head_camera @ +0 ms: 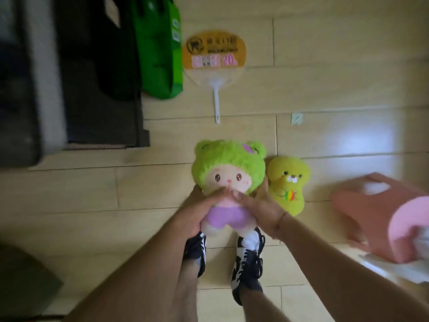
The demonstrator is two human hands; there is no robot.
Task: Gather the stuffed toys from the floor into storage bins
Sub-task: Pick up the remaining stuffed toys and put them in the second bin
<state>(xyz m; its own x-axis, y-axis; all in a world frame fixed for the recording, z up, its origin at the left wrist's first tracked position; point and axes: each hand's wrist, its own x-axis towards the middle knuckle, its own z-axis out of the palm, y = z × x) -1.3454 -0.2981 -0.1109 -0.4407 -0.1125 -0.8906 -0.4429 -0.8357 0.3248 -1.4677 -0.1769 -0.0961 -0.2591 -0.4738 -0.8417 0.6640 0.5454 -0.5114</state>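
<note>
A plush doll (228, 169) with a fluffy green hood, pale face and purple shorts is in the middle of the view, above my feet. My left hand (198, 210) grips its body from the left, thumb under the chin. My right hand (261, 211) grips it from the right, thumb pressed beside the left thumb. Just right of the doll, a yellow-green bear toy (287, 184) with a striped ball on its belly lies on the wooden floor (92, 205). A pink fabric storage bin (369, 210) lies tipped at the right edge, pink and white soft things showing in its mouth.
A round hand fan (214, 59) with a white handle lies on the floor beyond the toys. A green bag (160, 49) leans by dark furniture (99, 89) at the upper left. My black-and-white shoes (247, 259) stand below the doll. A small scrap (296, 119) lies farther back.
</note>
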